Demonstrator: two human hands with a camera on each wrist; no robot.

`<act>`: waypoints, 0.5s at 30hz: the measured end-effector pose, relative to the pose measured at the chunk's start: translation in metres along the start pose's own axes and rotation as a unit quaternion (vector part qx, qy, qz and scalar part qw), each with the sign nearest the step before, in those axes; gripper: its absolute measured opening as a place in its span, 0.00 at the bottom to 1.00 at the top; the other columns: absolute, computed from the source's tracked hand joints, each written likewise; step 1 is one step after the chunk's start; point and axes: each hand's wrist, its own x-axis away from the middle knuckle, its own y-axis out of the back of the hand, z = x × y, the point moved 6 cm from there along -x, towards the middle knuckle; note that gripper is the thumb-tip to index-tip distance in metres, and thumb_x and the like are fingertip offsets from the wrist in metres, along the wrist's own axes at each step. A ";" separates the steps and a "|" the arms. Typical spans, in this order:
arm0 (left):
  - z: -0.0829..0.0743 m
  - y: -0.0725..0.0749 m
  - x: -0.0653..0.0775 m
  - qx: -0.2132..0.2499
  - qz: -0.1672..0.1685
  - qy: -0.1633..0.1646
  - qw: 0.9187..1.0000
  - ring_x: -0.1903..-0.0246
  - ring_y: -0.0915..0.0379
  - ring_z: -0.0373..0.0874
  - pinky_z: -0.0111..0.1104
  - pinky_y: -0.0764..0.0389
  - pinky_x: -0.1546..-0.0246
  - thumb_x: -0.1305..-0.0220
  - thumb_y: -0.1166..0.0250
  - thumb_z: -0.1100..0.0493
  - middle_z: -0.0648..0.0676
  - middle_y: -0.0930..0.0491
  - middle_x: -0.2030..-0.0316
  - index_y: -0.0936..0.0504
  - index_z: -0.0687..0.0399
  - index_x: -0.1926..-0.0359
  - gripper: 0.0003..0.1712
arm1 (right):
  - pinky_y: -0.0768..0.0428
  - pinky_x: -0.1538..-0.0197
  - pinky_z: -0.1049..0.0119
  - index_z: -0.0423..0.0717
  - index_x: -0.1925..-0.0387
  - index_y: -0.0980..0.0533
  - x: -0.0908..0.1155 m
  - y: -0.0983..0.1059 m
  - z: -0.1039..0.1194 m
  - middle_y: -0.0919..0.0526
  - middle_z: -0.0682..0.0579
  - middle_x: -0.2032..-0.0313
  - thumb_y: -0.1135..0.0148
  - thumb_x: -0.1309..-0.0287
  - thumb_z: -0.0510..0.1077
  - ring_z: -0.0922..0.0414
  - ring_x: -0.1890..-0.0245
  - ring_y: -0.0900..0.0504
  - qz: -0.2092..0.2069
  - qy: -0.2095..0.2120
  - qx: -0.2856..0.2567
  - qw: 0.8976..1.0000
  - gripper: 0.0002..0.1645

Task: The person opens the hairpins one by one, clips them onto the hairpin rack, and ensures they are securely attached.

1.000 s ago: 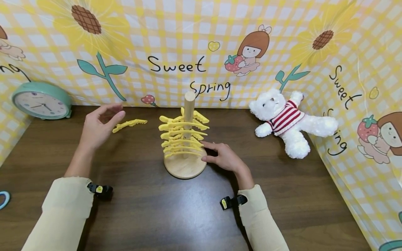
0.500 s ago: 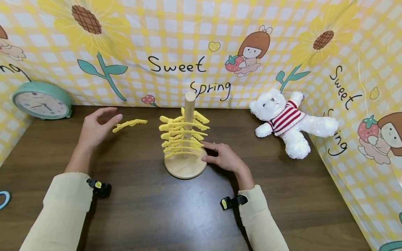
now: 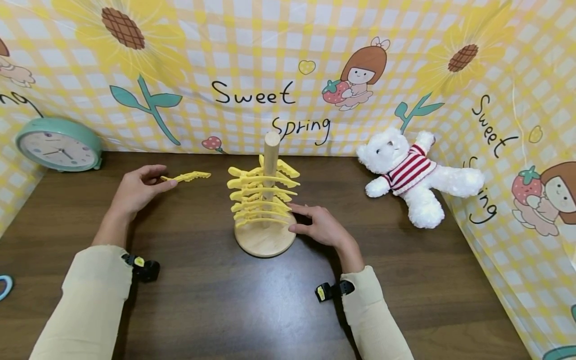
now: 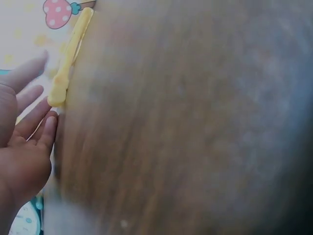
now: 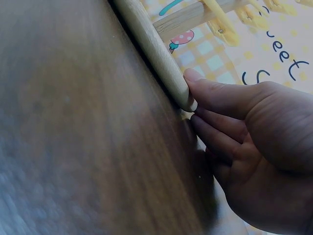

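A yellow alligator hair clip point(image 3: 193, 176) lies on the table at the left. My left hand point(image 3: 135, 190) is at its near end, thumb and fingers apart on either side of it in the head view; in the left wrist view, fingertips reach the clip point(image 4: 71, 56). A wooden stand point(image 3: 265, 244) with a round base and upright post stands in the middle. Several more yellow hair clips point(image 3: 263, 192) sit one above another on the post. My right hand point(image 3: 326, 226) holds the base's right edge, thumb on the rim point(image 5: 159, 61) and fingers against its side.
A teal alarm clock point(image 3: 60, 145) stands at the back left. A white teddy bear point(image 3: 414, 170) in a striped sweater lies at the back right. A light-blue loop point(image 3: 5, 286) shows at the left edge. Patterned cloth point(image 3: 252, 60) walls the table's back and sides.
My left hand has come down towards the table, and its thumb and fingers now overlap the loose clip's end. The right hand and stand have kept their place.
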 end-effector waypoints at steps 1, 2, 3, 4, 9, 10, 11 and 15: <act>0.001 0.000 0.000 -0.005 0.000 0.001 1.000 0.39 0.35 0.54 0.21 0.33 0.54 0.35 0.31 0.39 0.63 0.29 0.35 0.31 0.61 0.29 0.44 | 0.32 0.31 0.53 0.46 0.30 0.29 0.000 0.000 0.000 0.25 0.47 0.34 0.30 0.35 0.45 0.50 0.31 0.30 0.000 0.000 0.000 1.000 0.34; 0.002 -0.001 -0.001 -0.011 0.001 0.002 1.000 0.40 0.34 0.53 0.20 0.33 0.55 0.35 0.31 0.40 0.63 0.28 0.36 0.30 0.62 0.29 0.43 | 0.32 0.31 0.53 0.46 0.30 0.29 0.000 0.000 0.000 0.25 0.47 0.34 0.31 0.35 0.45 0.50 0.31 0.30 -0.001 0.000 0.000 1.000 0.34; 0.002 -0.001 -0.001 -0.016 0.001 0.002 1.000 0.41 0.34 0.53 0.20 0.32 0.57 0.35 0.30 0.41 0.64 0.28 0.37 0.30 0.63 0.30 0.43 | 0.32 0.31 0.53 0.46 0.30 0.29 0.000 0.000 -0.001 0.25 0.47 0.34 0.31 0.35 0.45 0.50 0.31 0.30 -0.001 0.001 0.000 1.000 0.34; 0.002 -0.001 -0.001 -0.021 0.002 0.003 1.000 0.42 0.33 0.54 0.20 0.31 0.58 0.35 0.30 0.42 0.65 0.27 0.38 0.29 0.63 0.30 0.42 | 0.32 0.31 0.53 0.46 0.30 0.29 0.000 0.000 -0.001 0.25 0.47 0.34 0.31 0.35 0.45 0.50 0.31 0.30 -0.001 0.001 0.000 1.000 0.34; 0.003 -0.001 -0.002 -0.043 0.005 0.007 0.999 0.42 0.33 0.58 0.30 0.30 0.53 0.34 0.29 0.46 0.68 0.28 0.38 0.27 0.65 0.32 0.38 | 0.32 0.31 0.53 0.46 0.30 0.28 0.000 0.000 -0.001 0.25 0.47 0.34 0.30 0.36 0.45 0.50 0.31 0.30 -0.003 0.003 0.003 1.000 0.34; 0.003 -0.001 -0.002 -0.045 0.005 0.008 0.999 0.42 0.33 0.59 0.33 0.30 0.51 0.34 0.29 0.47 0.68 0.28 0.38 0.27 0.65 0.33 0.37 | 0.32 0.31 0.53 0.46 0.30 0.29 0.000 0.000 -0.001 0.25 0.47 0.34 0.30 0.35 0.46 0.50 0.31 0.30 -0.004 0.004 0.003 1.000 0.34; 0.003 -0.001 -0.002 -0.046 0.004 0.009 0.999 0.41 0.34 0.60 0.37 0.31 0.49 0.33 0.30 0.48 0.68 0.28 0.38 0.26 0.64 0.33 0.36 | 0.32 0.31 0.53 0.46 0.30 0.28 0.000 0.000 -0.001 0.25 0.48 0.34 0.30 0.35 0.46 0.50 0.31 0.30 -0.004 0.004 0.003 1.000 0.34; 0.002 -0.002 -0.002 -0.058 0.000 0.006 0.998 0.42 0.33 0.61 0.47 0.31 0.46 0.33 0.30 0.50 0.68 0.27 0.39 0.25 0.64 0.36 0.32 | 0.32 0.31 0.52 0.46 0.30 0.29 0.000 0.000 -0.002 0.25 0.47 0.34 0.31 0.35 0.46 0.50 0.31 0.30 -0.003 0.004 0.005 1.000 0.35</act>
